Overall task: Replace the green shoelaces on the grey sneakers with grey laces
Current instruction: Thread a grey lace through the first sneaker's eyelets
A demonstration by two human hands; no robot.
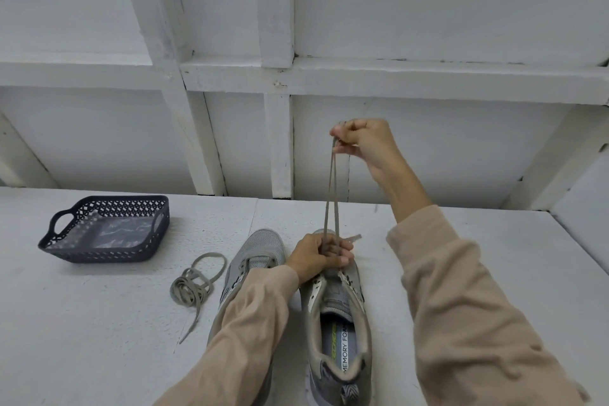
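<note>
Two grey sneakers stand side by side on the white table. The right sneaker (pixel 339 333) faces away from me with its insole showing. My left hand (pixel 318 257) grips its front part, over the lower eyelets. My right hand (pixel 362 142) is raised high and pinches both strands of a grey lace (pixel 331 194), which run taut down to the shoe under my left hand. A short lace end (pixel 354 237) sticks out to the right of my left hand. The left sneaker (pixel 257 257) is partly hidden by my left forearm. A second grey lace (pixel 194 287) lies bundled left of it.
A dark perforated plastic basket (pixel 155 241) with handles stands at the left of the table, holding a clear plastic bag. White framed wall panels rise behind the table's far edge. Bare white tabletop (pixel 510 257) stretches to the right of the shoes.
</note>
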